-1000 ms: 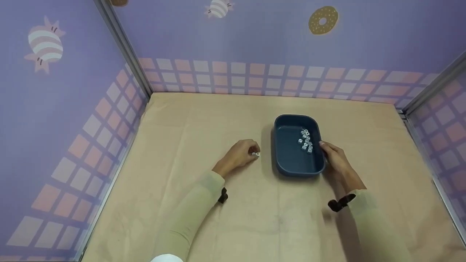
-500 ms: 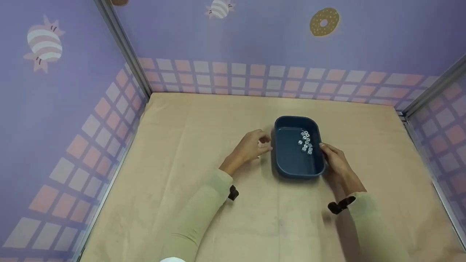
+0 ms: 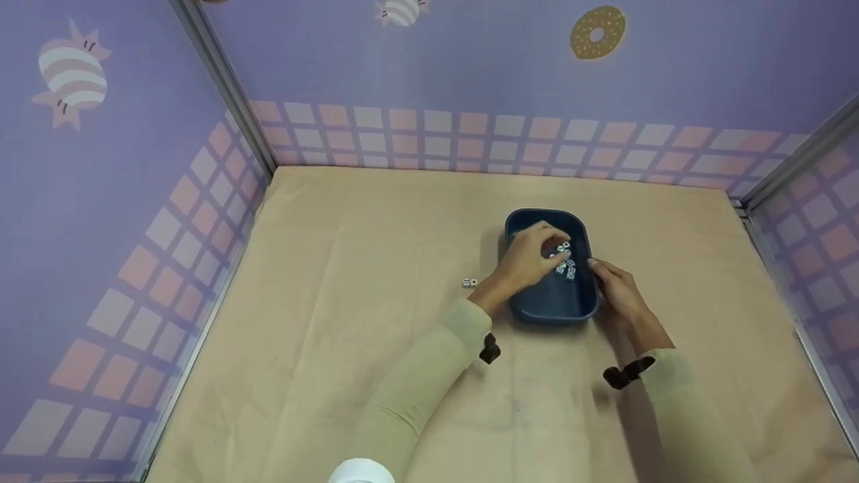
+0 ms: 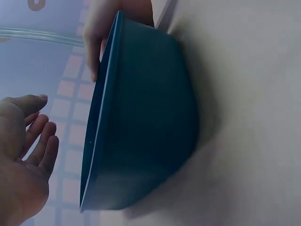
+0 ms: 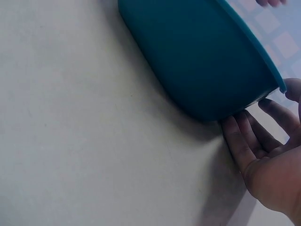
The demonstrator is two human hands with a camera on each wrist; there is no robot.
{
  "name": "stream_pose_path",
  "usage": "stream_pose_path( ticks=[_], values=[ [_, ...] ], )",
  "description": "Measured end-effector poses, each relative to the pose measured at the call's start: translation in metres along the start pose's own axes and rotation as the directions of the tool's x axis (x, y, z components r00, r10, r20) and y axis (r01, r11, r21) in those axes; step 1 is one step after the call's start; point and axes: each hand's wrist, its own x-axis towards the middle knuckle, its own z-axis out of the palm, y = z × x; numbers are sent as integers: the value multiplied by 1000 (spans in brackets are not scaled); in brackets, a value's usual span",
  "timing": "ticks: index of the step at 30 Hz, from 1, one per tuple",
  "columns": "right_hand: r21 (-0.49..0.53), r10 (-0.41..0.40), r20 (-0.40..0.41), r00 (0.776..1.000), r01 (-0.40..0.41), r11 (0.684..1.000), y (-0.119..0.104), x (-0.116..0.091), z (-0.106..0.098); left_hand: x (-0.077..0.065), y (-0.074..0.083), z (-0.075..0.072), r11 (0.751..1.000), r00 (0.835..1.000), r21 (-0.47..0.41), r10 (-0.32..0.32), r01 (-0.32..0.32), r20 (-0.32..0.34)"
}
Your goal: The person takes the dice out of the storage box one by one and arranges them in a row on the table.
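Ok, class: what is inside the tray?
White cubes lie in the tray, toward the right hand. The left hand, above it, hides part of the tray's floor; anything beneath that hand cannot be seen.

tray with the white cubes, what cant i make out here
White cubes in the tray: head view, markings too small to read; the left hand may cover some, so no sure count.
Tray's inside floor: both wrist views, hidden by its outer walls.
Left hand: right wrist view, mostly cut off by the top edge.
Right hand: right wrist view, partly cut off by the right edge.
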Motion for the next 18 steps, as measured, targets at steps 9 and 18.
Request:
stream_pose_path(
  ticks=[9,18],
  values=[
    [-92,-31,6,1000,31,995,6,-2,-2,5,0,38,986,982,60,-161,155,103],
    [-85,-13,-17,1000,12,996,-17,-16,7,5,-13,56,963,958,163,-242,216,156]
  ],
)
